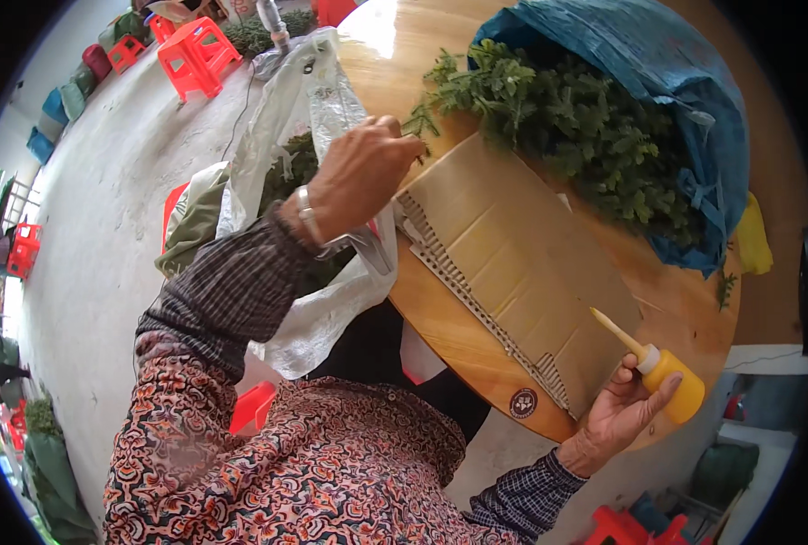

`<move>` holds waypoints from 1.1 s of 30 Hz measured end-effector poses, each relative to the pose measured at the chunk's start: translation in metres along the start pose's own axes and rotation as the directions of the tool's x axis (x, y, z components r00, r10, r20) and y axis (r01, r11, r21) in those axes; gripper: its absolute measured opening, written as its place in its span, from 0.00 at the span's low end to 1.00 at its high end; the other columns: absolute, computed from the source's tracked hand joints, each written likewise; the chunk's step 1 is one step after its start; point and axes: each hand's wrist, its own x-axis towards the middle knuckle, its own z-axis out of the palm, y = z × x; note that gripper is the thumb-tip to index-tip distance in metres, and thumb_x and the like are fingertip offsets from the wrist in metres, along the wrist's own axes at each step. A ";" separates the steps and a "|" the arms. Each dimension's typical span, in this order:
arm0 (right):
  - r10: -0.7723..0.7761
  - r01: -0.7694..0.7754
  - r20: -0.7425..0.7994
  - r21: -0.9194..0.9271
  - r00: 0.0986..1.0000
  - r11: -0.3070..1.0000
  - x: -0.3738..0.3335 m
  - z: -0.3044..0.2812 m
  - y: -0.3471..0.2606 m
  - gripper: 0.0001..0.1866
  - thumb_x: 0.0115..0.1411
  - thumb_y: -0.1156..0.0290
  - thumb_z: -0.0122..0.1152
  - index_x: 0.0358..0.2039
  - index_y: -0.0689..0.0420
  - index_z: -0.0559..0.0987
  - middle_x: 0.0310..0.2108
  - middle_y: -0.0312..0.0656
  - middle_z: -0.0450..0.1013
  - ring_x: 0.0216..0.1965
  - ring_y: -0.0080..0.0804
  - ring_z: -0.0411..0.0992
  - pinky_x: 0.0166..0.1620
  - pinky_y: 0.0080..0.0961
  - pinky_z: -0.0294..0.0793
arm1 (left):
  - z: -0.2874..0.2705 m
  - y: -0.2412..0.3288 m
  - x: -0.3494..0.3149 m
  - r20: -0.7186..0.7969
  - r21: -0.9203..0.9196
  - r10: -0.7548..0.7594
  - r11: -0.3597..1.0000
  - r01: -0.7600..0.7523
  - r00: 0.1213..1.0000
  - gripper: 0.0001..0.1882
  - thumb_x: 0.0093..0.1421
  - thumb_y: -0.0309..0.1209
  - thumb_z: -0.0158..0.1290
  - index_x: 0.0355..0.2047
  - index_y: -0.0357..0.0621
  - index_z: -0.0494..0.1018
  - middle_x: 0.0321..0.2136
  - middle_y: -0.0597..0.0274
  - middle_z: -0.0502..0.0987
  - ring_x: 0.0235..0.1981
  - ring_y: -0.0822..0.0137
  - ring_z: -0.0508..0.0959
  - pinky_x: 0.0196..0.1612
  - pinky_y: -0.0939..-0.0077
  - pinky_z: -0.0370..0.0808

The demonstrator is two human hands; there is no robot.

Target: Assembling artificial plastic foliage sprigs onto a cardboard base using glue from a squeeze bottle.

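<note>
At upper centre, my left hand (360, 171), hold unclear, seems to pick a sprig (422, 119); next calls for delicacy. My right hand (622, 411) grips a yellow bottle (675, 385).

Workroom for handwork, probably a small workshop. Materials in bulk share a round wooden table (449, 318): a large blue plastic bag (640, 45) spilling green sprigs (586, 118) and a tan sheet (513, 245), with a yellow squeeze bottle (679, 386) of long-nozzled form above the edge. Further indications are the bare grey floor (104, 227), scattered red plastic stools (195, 59) and bulging sacks (73, 100) near the wall.
</note>
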 end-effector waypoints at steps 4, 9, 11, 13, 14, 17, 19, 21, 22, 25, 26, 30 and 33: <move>-0.001 0.001 0.007 0.031 1.000 1.000 0.005 -0.004 0.002 0.21 0.57 0.60 0.62 0.44 0.62 0.71 0.35 0.46 0.74 0.28 0.32 0.75 0.30 0.14 0.78 | -0.019 0.029 -0.006 0.012 -0.497 0.177 0.855 -0.148 0.984 0.05 0.56 0.24 0.51 0.30 0.43 0.77 0.24 0.63 0.71 0.20 0.72 0.67 0.22 0.77 0.68; -0.001 0.000 0.024 0.050 1.000 0.999 0.015 -0.017 0.016 0.23 0.58 0.58 0.62 0.45 0.62 0.71 0.37 0.48 0.73 0.29 0.32 0.75 0.28 0.13 0.78 | 0.017 0.050 -0.012 -0.019 -0.762 0.368 0.597 -0.252 0.930 0.05 0.56 0.23 0.51 0.29 0.40 0.77 0.25 0.62 0.71 0.21 0.71 0.67 0.24 0.79 0.68; -0.005 0.004 0.022 0.047 1.000 0.999 0.019 -0.020 0.020 0.25 0.58 0.56 0.61 0.47 0.62 0.70 0.38 0.49 0.73 0.29 0.31 0.76 0.27 0.12 0.77 | 0.032 0.054 -0.011 -0.077 -0.732 0.446 0.582 -0.354 0.892 0.04 0.56 0.24 0.52 0.29 0.40 0.77 0.25 0.63 0.70 0.21 0.71 0.67 0.24 0.80 0.67; 0.003 -0.004 0.027 0.052 1.000 0.999 0.019 -0.020 0.019 0.25 0.58 0.55 0.61 0.47 0.62 0.70 0.38 0.49 0.73 0.29 0.31 0.76 0.27 0.12 0.77 | 0.025 0.058 -0.013 -0.090 -0.706 0.378 0.628 -0.327 0.921 0.04 0.55 0.23 0.53 0.30 0.40 0.77 0.26 0.63 0.71 0.22 0.71 0.68 0.25 0.80 0.68; 0.008 -0.010 0.040 0.064 0.999 0.998 0.018 -0.019 0.017 0.26 0.58 0.55 0.60 0.48 0.62 0.70 0.38 0.50 0.73 0.29 0.31 0.76 0.27 0.12 0.77 | 0.016 0.060 -0.015 -0.109 -0.673 0.309 0.676 -0.299 0.945 0.05 0.54 0.22 0.54 0.31 0.41 0.77 0.26 0.64 0.71 0.22 0.72 0.68 0.26 0.80 0.68; 0.019 -0.025 0.065 0.085 0.998 0.996 0.017 -0.016 0.014 0.27 0.58 0.54 0.60 0.49 0.62 0.69 0.38 0.51 0.73 0.29 0.32 0.76 0.27 0.12 0.77 | 0.005 0.070 -0.024 -0.211 -0.586 0.158 0.769 -0.254 0.965 0.09 0.52 0.22 0.56 0.35 0.43 0.78 0.28 0.63 0.71 0.25 0.72 0.69 0.29 0.80 0.69; 0.041 -0.051 0.091 0.113 0.995 0.992 0.018 -0.014 0.013 0.28 0.58 0.52 0.59 0.49 0.62 0.69 0.38 0.52 0.72 0.29 0.31 0.76 0.26 0.12 0.77 | 0.013 0.083 -0.034 -0.265 -0.568 0.150 0.774 -0.280 0.953 0.11 0.52 0.23 0.56 0.37 0.44 0.77 0.30 0.63 0.70 0.28 0.71 0.69 0.32 0.80 0.71; 0.059 -0.075 0.115 0.140 0.992 0.987 0.020 -0.012 0.012 0.29 0.58 0.51 0.59 0.50 0.62 0.68 0.38 0.53 0.72 0.29 0.31 0.76 0.26 0.12 0.77 | 0.022 0.102 -0.040 -0.342 -0.395 0.244 0.839 -0.374 0.907 0.15 0.51 0.24 0.57 0.41 0.46 0.76 0.32 0.62 0.69 0.31 0.70 0.67 0.35 0.79 0.71; 0.061 -0.076 0.114 0.138 0.992 0.988 0.021 -0.010 0.013 0.29 0.58 0.51 0.59 0.50 0.62 0.68 0.38 0.53 0.72 0.29 0.31 0.76 0.26 0.12 0.77 | 0.024 0.108 -0.041 -0.341 -0.397 0.242 0.839 -0.373 0.908 0.15 0.51 0.24 0.57 0.41 0.46 0.76 0.32 0.62 0.69 0.31 0.70 0.67 0.35 0.79 0.71; 0.089 -0.106 0.155 0.105 0.984 0.989 0.025 0.001 0.017 0.31 0.58 0.50 0.59 0.51 0.62 0.67 0.39 0.54 0.71 0.28 0.31 0.76 0.26 0.12 0.77 | 0.029 0.125 -0.042 -0.318 -0.349 0.185 0.889 -0.297 0.930 0.18 0.50 0.23 0.56 0.43 0.47 0.75 0.36 0.61 0.68 0.34 0.69 0.66 0.35 0.78 0.71; 0.098 -0.115 0.169 0.094 0.981 0.989 0.026 0.003 0.017 0.31 0.58 0.50 0.59 0.52 0.62 0.67 0.40 0.54 0.71 0.28 0.31 0.76 0.26 0.12 0.77 | 0.030 0.126 -0.041 -0.312 -0.332 0.166 0.903 -0.271 0.935 0.19 0.50 0.23 0.56 0.44 0.48 0.74 0.37 0.60 0.68 0.34 0.69 0.66 0.35 0.78 0.70; 0.074 -0.088 0.182 0.073 0.981 0.993 0.024 0.006 0.015 0.32 0.57 0.49 0.59 0.52 0.61 0.66 0.41 0.55 0.71 0.28 0.30 0.76 0.26 0.11 0.77 | 0.039 0.115 -0.030 -0.167 -0.293 0.144 0.937 -0.189 0.975 0.18 0.50 0.22 0.55 0.43 0.48 0.75 0.37 0.61 0.68 0.34 0.68 0.66 0.35 0.78 0.70; 0.064 -0.080 0.183 0.082 0.981 0.993 0.021 0.003 0.014 0.33 0.57 0.49 0.59 0.53 0.61 0.65 0.41 0.56 0.70 0.28 0.31 0.76 0.26 0.11 0.77 | 0.042 0.110 -0.028 -0.153 -0.331 0.154 0.923 -0.198 0.976 0.17 0.50 0.22 0.54 0.43 0.48 0.75 0.37 0.61 0.68 0.34 0.67 0.67 0.35 0.77 0.70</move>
